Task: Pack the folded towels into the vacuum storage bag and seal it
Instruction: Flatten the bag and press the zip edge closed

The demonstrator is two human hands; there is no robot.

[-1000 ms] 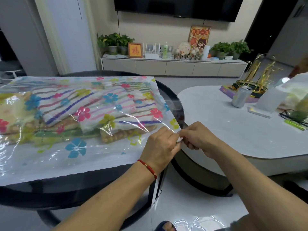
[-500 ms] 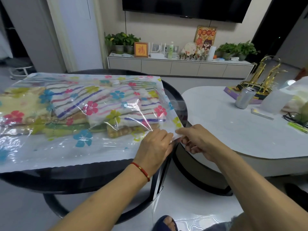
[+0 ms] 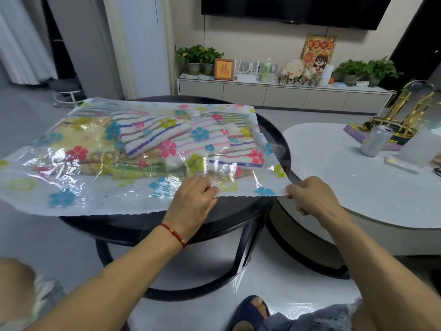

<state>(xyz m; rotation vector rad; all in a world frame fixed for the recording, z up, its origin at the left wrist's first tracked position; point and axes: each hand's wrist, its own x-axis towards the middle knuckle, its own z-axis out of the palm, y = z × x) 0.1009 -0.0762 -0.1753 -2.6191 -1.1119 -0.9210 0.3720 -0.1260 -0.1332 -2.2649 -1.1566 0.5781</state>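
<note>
Hands (image 3: 194, 201) now apart, black table (image 3: 274, 130).

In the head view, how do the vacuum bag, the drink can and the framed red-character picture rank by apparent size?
1. Vacuum bag, by far the largest.
2. Drink can.
3. Framed picture, close in apparent size to the can; it stands farther away, so this order is unsure.

soft, even indoor light, moderately bright, with no hard shadows. white glare streaks ripple across the clear vacuum storage bag (image 3: 133, 163) and the glossy floor (image 3: 293, 292) mirrors a bright patch. wide-angle bending curves the walls and doorway at the edges. the lower left corner is badly blurred; fine detail is slightly soft throughout.
</note>
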